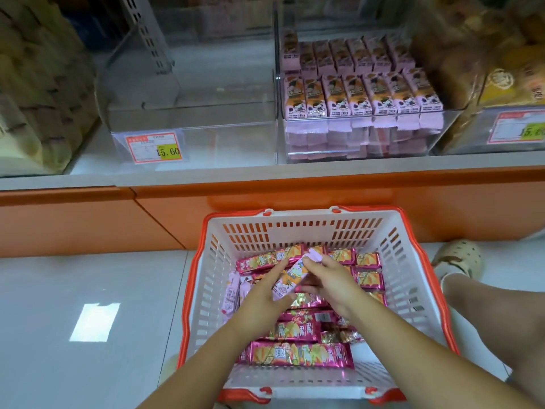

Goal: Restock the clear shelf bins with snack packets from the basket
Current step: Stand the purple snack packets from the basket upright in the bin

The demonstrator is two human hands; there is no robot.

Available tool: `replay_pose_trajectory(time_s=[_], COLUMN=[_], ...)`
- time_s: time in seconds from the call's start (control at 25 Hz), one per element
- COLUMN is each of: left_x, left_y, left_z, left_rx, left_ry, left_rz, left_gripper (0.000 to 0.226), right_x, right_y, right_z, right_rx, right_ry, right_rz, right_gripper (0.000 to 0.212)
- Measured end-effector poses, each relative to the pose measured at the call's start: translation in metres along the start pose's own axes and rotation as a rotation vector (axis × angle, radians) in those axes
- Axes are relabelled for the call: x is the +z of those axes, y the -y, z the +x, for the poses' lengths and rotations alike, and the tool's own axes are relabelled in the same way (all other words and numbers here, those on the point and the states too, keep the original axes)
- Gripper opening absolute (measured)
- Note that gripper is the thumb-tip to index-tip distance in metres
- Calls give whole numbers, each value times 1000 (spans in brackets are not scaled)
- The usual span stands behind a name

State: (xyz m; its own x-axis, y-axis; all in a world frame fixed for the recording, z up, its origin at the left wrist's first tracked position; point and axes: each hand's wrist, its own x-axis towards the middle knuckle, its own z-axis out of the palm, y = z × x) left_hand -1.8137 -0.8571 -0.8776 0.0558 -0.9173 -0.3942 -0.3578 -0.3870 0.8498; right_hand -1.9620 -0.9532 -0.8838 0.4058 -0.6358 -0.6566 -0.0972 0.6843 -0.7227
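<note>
A white basket (303, 231) with an orange rim stands on the floor below the shelf, holding several pink snack packets (300, 354). Both my hands are inside it. My left hand (265, 293) and my right hand (330, 281) together grip a small bunch of pink packets (290, 277), held slanted above the pile. On the shelf above, a clear bin (191, 122) at the left has nothing in it. The clear bin (368, 143) to its right is packed with rows of pale pink packets.
An orange shelf front (265, 196) runs between basket and bins. Price tags (154, 149) reading 15.60 hang on the bin fronts. Bagged goods fill the far left and right bins. My knee and a shoe (460, 258) are right of the basket; pale floor lies to the left.
</note>
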Motion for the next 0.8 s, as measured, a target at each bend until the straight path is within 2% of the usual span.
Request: replay_pose_trajectory(time_s=[0.08, 0.2, 0.56, 0.8], left_x=[0, -6, -12, -4], left_y=[-5, -16, -35, -48], left_z=[-5, -8, -18, -22], left_rx=[-26, -80, -75, -44], left_ry=[8, 8, 14, -8], left_rz=[-66, -178, -303, -334], left_gripper=[57, 43, 39, 61], right_x=[-3, -9, -24, -17], right_y=[11, 27, 36, 31], right_z=[-8, -19, -37, -44], right_rx=[-34, -85, -130, -158], right_ry=[30, 49, -7, 52], right_rz=[53, 56, 80, 138], right_gripper=[31, 21, 26, 45])
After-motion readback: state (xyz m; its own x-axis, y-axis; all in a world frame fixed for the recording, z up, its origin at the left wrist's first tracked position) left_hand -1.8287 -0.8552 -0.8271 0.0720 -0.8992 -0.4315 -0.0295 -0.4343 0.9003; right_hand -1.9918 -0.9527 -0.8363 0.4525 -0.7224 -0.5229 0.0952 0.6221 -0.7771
